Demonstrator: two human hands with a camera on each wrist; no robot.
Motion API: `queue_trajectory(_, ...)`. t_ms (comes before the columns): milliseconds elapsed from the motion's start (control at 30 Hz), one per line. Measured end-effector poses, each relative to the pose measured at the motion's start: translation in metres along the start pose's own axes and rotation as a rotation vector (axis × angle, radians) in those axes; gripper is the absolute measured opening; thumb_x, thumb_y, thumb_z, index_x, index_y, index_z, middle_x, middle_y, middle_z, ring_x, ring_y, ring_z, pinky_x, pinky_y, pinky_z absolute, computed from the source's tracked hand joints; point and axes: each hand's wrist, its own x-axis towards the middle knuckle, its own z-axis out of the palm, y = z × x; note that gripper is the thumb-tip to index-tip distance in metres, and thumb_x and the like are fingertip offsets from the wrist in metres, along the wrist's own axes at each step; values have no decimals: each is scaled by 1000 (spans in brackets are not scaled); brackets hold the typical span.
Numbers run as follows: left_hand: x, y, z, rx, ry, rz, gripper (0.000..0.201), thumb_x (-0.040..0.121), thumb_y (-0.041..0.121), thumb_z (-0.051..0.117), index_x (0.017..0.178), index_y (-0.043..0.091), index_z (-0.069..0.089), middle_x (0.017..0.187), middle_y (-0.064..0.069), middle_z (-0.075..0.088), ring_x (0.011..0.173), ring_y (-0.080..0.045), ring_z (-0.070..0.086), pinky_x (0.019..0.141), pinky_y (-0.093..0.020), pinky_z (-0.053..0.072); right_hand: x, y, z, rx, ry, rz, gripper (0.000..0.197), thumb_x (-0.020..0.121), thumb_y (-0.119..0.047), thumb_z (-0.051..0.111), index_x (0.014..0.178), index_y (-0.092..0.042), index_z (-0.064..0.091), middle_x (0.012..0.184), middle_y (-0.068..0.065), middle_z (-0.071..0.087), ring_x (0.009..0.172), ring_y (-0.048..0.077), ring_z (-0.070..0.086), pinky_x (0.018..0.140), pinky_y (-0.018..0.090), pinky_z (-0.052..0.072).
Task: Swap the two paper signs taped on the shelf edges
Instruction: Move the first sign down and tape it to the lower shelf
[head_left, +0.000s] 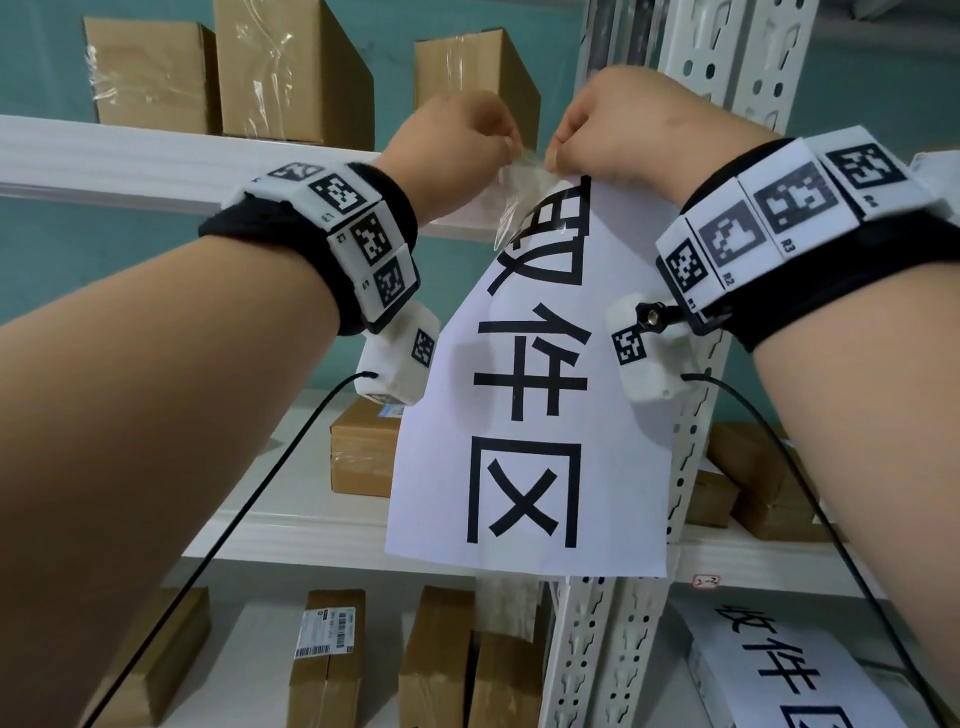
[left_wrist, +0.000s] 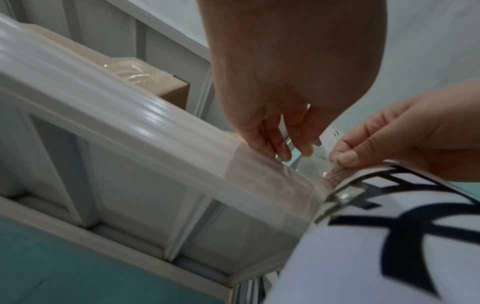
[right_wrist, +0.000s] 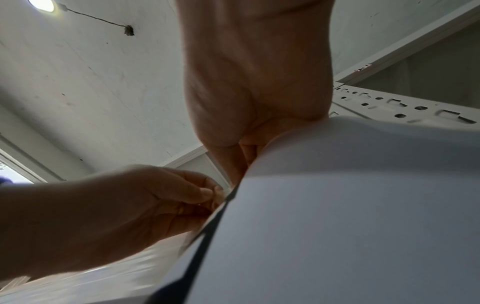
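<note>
A white paper sign (head_left: 530, 415) with large black characters hangs in front of the upper shelf edge (head_left: 156, 161). My right hand (head_left: 558, 153) pinches its top edge. My left hand (head_left: 511, 143) pinches a strip of clear tape (head_left: 519, 176) that runs from the sign's top corner. In the left wrist view the tape (left_wrist: 272, 185) lies along the shelf edge (left_wrist: 116, 107) up to the sign (left_wrist: 389, 257), with my left fingers (left_wrist: 285, 148) on it. A second sign (head_left: 779, 670) lies on the lower right shelf.
A white perforated upright post (head_left: 727, 62) stands just right of my hands. Cardboard boxes (head_left: 291, 67) sit on the top shelf, and more boxes (head_left: 363, 447) fill the middle and bottom shelves. Black cables (head_left: 260, 488) hang from both wrist cameras.
</note>
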Motion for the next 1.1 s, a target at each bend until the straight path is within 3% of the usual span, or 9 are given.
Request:
queue_trajectory(133, -21, -16, 21, -45, 160, 106, 31, 87, 5, 45, 112, 10, 62, 109, 1, 49, 109, -15, 48, 91, -12, 29, 0, 3, 3, 49, 27, 3, 22, 82, -18, 56, 97, -19, 72, 111, 3, 69, 107, 22, 60, 81, 28, 42)
queue_trajectory(267, -41, -24, 36, -194, 210, 120, 55, 83, 3, 47, 137, 9, 41, 130, -10, 43, 125, -20, 43, 110, -27, 33, -1, 5, 5, 77, 52, 14, 21, 83, -18, 57, 96, -20, 72, 110, 2, 69, 106, 20, 60, 81, 28, 41)
queue_trajectory(333, -40, -25, 32, -242, 265, 57, 54, 83, 5, 48, 137, 9, 41, 129, -10, 44, 125, -20, 43, 109, -31, 36, -1, 7, 5, 96, 54, 20, 20, 82, -17, 58, 95, -21, 73, 109, 1, 70, 106, 20, 60, 85, 29, 44)
queue_trajectory(467, -38, -26, 26, -141, 355, 7, 31, 82, 12, 53, 112, 8, 56, 105, 0, 46, 98, -16, 48, 89, -18, 39, 0, 7, 8, 141, 72, 35, 21, 82, -14, 57, 93, -20, 73, 103, 3, 69, 107, 22, 60, 87, 29, 45)
queue_trajectory(567, -43, -23, 29, -156, 272, -116, 13, 85, 23, 58, 97, 18, 56, 90, 5, 55, 82, -11, 51, 64, -10, 37, 0, 6, 13, 160, 114, 41, 20, 82, -15, 55, 89, -22, 73, 107, 5, 68, 122, 23, 51, 97, 35, 46)
queue_trajectory(633, -48, -24, 35, -175, 214, -215, 16, 85, 33, 60, 92, 20, 56, 85, 5, 63, 77, -11, 56, 58, -12, 36, 0, 5, 15, 152, 139, 44, 20, 80, -16, 56, 88, -21, 74, 110, 7, 68, 127, 24, 47, 100, 42, 46)
queue_trajectory(767, -54, -29, 44, -322, 9, -398, 51, 81, 57, 60, 95, 8, 69, 91, -5, 73, 86, -21, 67, 68, -26, 45, 1, 1, 11, 112, 131, 47, 22, 79, -15, 56, 93, -18, 74, 106, 8, 70, 113, 26, 57, 93, 37, 49)
queue_trajectory(900, -56, -30, 46, -744, -241, -709, 44, 79, 61, 63, 89, 19, 66, 91, 2, 71, 89, -18, 64, 91, -34, 46, 0, 0, 9, 72, 69, 31, 22, 81, -13, 56, 97, -15, 71, 106, 8, 69, 103, 26, 61, 85, 33, 48)
queue_trajectory(1100, -51, -27, 49, -1128, -227, -906, 24, 82, 40, 70, 73, 19, 66, 68, 4, 66, 67, -14, 59, 77, -29, 51, -3, 3, 9, 68, 58, 20, 22, 83, -12, 55, 99, -13, 70, 106, 8, 69, 100, 25, 62, 81, 31, 47)
